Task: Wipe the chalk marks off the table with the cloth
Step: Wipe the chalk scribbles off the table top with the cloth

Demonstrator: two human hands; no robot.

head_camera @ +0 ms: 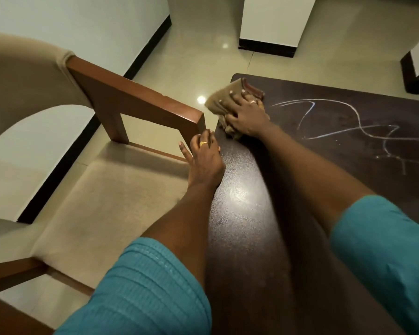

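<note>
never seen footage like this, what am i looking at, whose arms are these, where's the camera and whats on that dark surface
There is no machine here. This is one picture from a camera worn on a person's head, looking forward and down, so the two arms in teal sleeves are that person's own. The dark surface is a table with white chalk marks scrawled across its right part. The right hand presses a brown cloth onto the table's far corner, just beside the marks, which are not yet wiped. The left hand holds nothing and rests at the table's edge, close to the wooden arm of a cushioned chair on the left.
</note>
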